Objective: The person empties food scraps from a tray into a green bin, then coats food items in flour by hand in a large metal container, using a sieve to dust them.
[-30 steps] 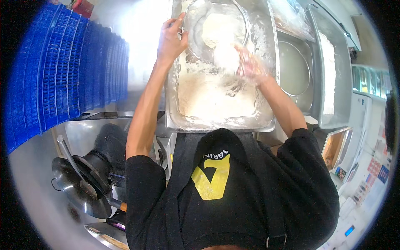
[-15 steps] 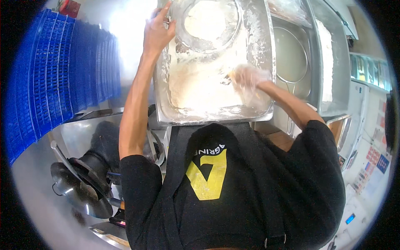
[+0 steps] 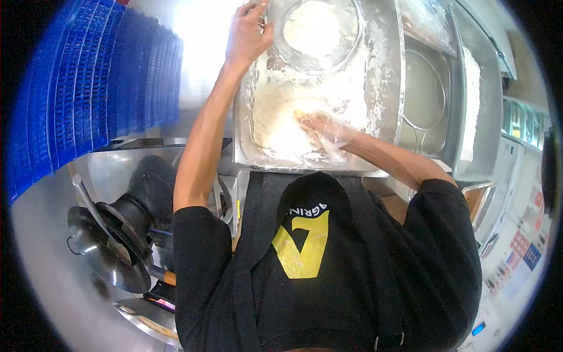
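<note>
At the top of the head view, my left hand (image 3: 250, 35) grips the left rim of a clear-looking round bowl (image 3: 350, 47) holding white powder. The bowl sits in the far half of a deep steel tray (image 3: 396, 105) dusted with the same powder (image 3: 272, 100). My right hand (image 3: 321, 132), in a thin clear glove, is down in the powder at the near part of the tray, below the bowl; its fingers are blurred and partly hidden, with something yellowish at their tips.
Stacked blue plastic crates (image 3: 70, 82) stand left. A steel pot with pale liquid and a wire ring (image 3: 423, 94), a plastic bag (image 3: 428, 20) and a bin of white powder (image 3: 469, 111) are at right. A wok and black pans (image 3: 105, 252) lie lower left.
My right hand has swept from beside the bowl down and leftward into the near part of the tray. My left hand stays on the bowl's rim as the view shifts.
</note>
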The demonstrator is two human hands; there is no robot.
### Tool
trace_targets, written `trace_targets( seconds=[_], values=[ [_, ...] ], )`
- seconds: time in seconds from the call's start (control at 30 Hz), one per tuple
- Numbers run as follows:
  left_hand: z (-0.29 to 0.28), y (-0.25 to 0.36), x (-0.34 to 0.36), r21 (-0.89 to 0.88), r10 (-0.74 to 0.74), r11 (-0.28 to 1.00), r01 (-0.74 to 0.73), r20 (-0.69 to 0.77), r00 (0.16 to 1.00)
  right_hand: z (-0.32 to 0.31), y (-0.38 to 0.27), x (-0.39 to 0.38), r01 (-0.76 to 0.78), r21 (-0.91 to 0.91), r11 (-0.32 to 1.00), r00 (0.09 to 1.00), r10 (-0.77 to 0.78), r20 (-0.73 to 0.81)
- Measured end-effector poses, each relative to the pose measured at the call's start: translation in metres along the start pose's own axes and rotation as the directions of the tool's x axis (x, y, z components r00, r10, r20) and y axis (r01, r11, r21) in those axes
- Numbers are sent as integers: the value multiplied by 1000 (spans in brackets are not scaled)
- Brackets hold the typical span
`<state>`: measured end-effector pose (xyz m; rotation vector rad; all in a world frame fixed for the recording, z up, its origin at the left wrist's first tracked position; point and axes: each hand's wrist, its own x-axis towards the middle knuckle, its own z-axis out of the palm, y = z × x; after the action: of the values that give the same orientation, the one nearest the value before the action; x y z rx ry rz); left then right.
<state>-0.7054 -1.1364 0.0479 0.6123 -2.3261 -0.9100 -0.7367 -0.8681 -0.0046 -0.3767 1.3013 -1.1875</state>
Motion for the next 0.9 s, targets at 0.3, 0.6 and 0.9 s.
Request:
trace_targets(
  seconds=[0.3, 0.6, 0.9],
  values=[
    [3, -1, -1, -54, 109, 992, -114, -76, 991, -4, -4, 28, 103, 195, 975, 983, -129, 127],
    [2, 0, -1, -48, -74, 996, 75, 28, 997, 9, 8, 63, 432, -733, 526, 891, -124, 436],
    [17, -14, 5, -92, 219, 966, -241, -197, 956, 24, 23, 50, -247, 87, 965, 930, 211, 301]
  ],
)
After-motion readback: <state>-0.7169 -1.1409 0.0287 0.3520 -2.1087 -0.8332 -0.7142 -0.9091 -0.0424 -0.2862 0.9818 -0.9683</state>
